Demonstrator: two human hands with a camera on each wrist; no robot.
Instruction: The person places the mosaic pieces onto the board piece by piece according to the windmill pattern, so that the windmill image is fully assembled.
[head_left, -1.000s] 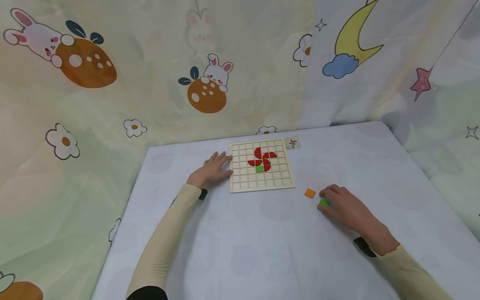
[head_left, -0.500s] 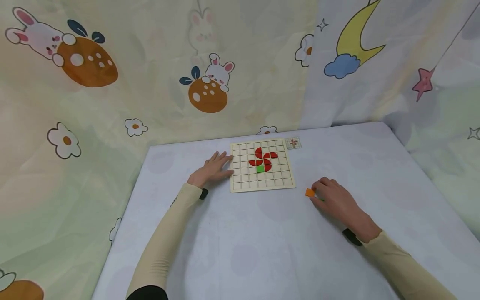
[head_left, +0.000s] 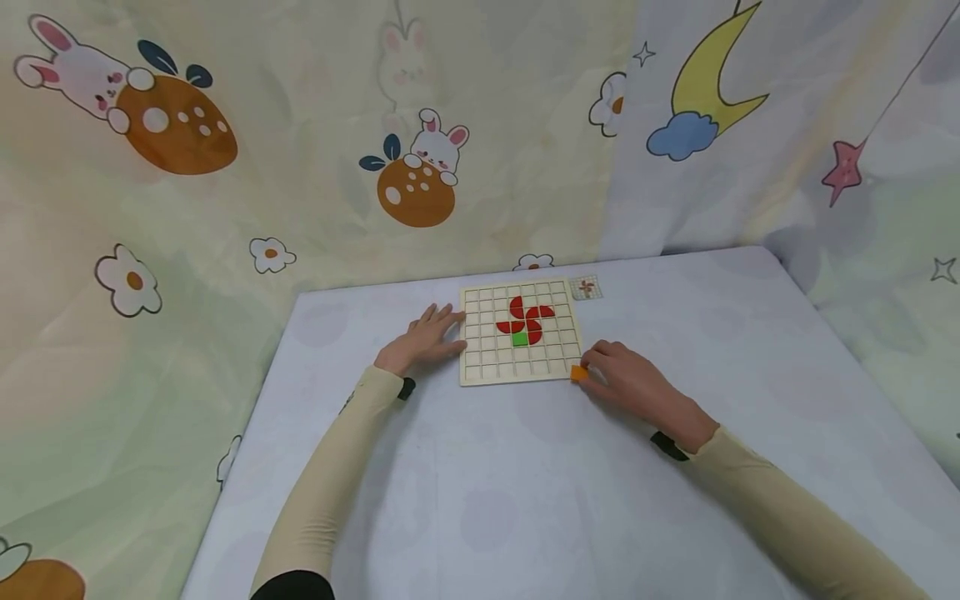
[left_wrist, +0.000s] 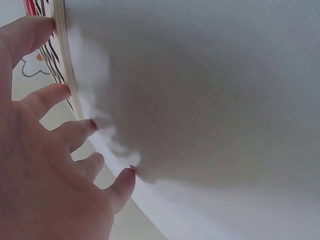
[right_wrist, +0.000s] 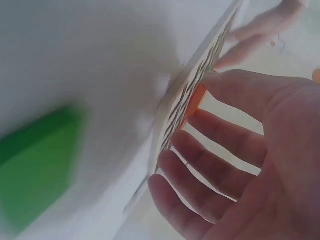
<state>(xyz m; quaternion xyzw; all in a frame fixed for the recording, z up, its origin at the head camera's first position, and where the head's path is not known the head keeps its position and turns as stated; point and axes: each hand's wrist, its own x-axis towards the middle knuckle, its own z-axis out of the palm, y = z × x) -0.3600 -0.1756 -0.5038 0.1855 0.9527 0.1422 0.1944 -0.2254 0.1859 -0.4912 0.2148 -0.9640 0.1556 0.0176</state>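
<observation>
A square wooden grid board point(head_left: 487, 358) lies near the back of the table, with several red petal-shaped tiles point(head_left: 532, 328) in a pinwheel and a green square tile point(head_left: 520, 339) beside them. My left hand point(head_left: 422, 340) has its fingers spread, with the thumb and a fingertip touching the board's left edge point(left_wrist: 61, 45). Between thumb and index finger, my right hand point(head_left: 630, 383) pinches an orange square tile point(head_left: 578, 373) at the board's front right corner. Close to the right wrist camera lies a blurred green tile point(right_wrist: 42, 165), hidden under the hand in the head view.
A small pattern card point(head_left: 586, 287) with a pinwheel print lies at the board's back right corner. The table point(head_left: 480, 500) is covered in white cloth. Behind it hangs a curtain point(head_left: 300, 125) printed with rabbits and flowers.
My right hand has left the loose green tile, picked up the orange tile and carried it left to the board's corner. The left hand has stayed in place.
</observation>
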